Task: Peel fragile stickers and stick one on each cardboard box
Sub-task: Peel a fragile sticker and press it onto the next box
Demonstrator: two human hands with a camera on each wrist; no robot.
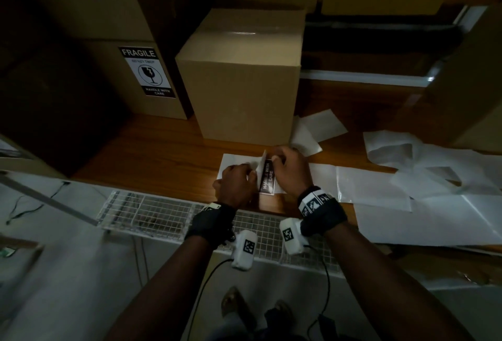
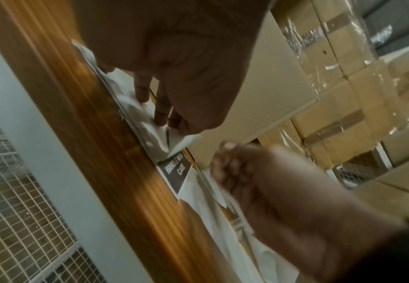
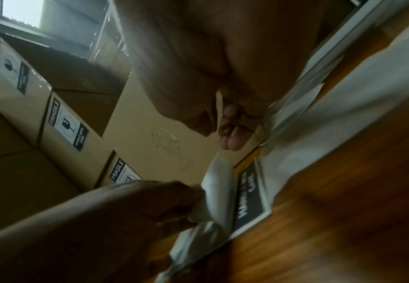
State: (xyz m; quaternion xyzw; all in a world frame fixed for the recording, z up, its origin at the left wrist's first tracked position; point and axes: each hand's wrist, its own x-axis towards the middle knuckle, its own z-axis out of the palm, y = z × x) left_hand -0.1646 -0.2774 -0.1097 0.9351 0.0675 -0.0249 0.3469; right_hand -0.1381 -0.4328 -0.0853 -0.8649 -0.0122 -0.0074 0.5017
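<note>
A fragile sticker sheet lies on the wooden table in front of a plain cardboard box (image 1: 239, 77). Its black HANDLE WITH CARE strip (image 1: 267, 179) (image 2: 176, 172) (image 3: 249, 195) lies flat. A white layer (image 1: 260, 164) (image 3: 219, 183) curls up from the sheet. My left hand (image 1: 251, 175) (image 2: 164, 118) (image 3: 193, 201) pinches that layer at its left side. My right hand (image 1: 277, 160) (image 3: 219, 132) hovers at the sheet's far end with curled fingers. Thumb and fingers stand slightly apart, and nothing shows between them. The left wrist view blurs it.
Left of the plain box, stacked boxes carry fragile stickers (image 1: 146, 71) (image 3: 70, 124). Several loose white backing sheets (image 1: 407, 177) litter the table to the right. A white wire mesh rack (image 1: 163, 213) runs along the table's near edge. More wrapped boxes (image 2: 343, 86) stand behind.
</note>
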